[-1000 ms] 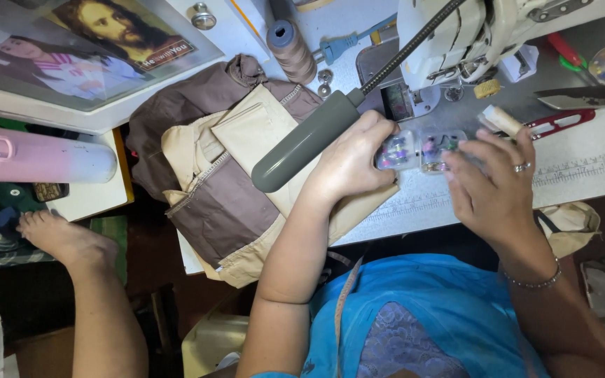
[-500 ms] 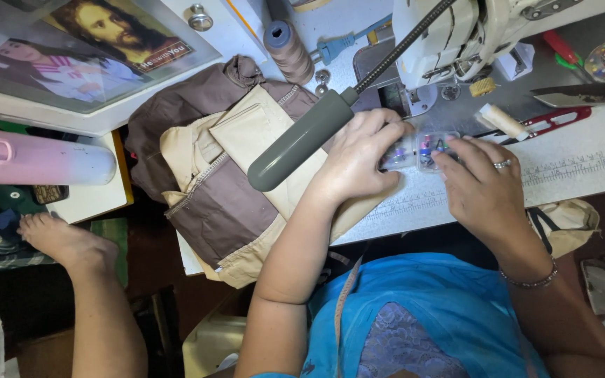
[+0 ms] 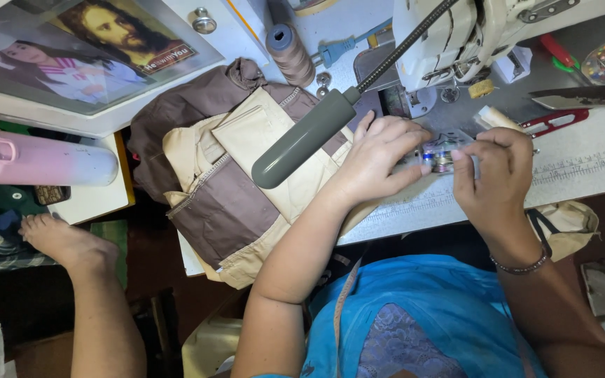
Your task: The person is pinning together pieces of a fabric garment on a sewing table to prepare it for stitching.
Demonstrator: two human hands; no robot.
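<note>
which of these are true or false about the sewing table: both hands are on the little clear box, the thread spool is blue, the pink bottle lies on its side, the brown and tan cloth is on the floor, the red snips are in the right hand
1. Both hands are on the little clear box. True: the left hand and right hand both touch the small clear box.
2. The thread spool is blue. False: the thread spool is tan.
3. The pink bottle lies on its side. True: the pink bottle lies flat.
4. The brown and tan cloth is on the floor. False: the cloth lies on the table.
5. The red snips are in the right hand. False: the red snips lie loose on the table.
</note>
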